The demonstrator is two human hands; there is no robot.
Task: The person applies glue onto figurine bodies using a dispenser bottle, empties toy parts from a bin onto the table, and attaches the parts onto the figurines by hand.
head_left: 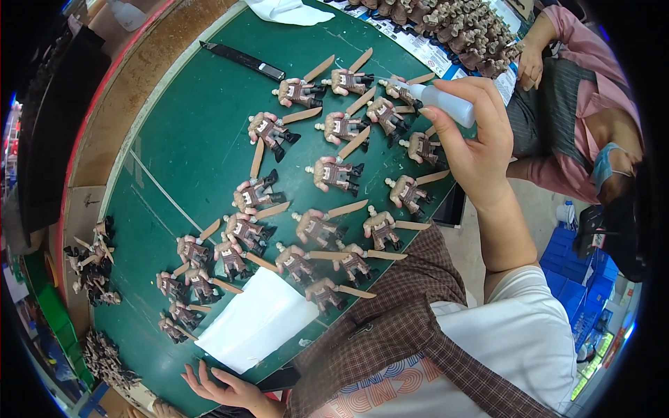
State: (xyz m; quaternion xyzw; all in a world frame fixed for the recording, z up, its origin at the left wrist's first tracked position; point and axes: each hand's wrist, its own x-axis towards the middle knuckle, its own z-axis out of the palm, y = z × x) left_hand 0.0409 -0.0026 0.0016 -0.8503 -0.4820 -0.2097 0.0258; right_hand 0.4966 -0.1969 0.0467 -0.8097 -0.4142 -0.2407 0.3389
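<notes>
My right hand (481, 143) is closed around a small translucent white squeeze bottle (453, 106). The bottle tilts left, and its nozzle is at a small figurine (397, 90); I cannot tell whether they touch. Several similar figurines, such as one in the middle (334, 174), lie on the green tabletop (160, 153). They have brown clothes and black boots, and most have a tan blade-shaped piece at one arm. My left hand (223, 390) is open with spread fingers by the table's near edge, beside a white sheet (258, 320), holding nothing.
A black pointed cutter (244, 60) lies at the far left of the figurines. Piles of figurines sit at the far right (463, 31) and left edge (94, 268). A person in pink (599, 76) sits at the right. Blue bins (575, 279) stand behind me.
</notes>
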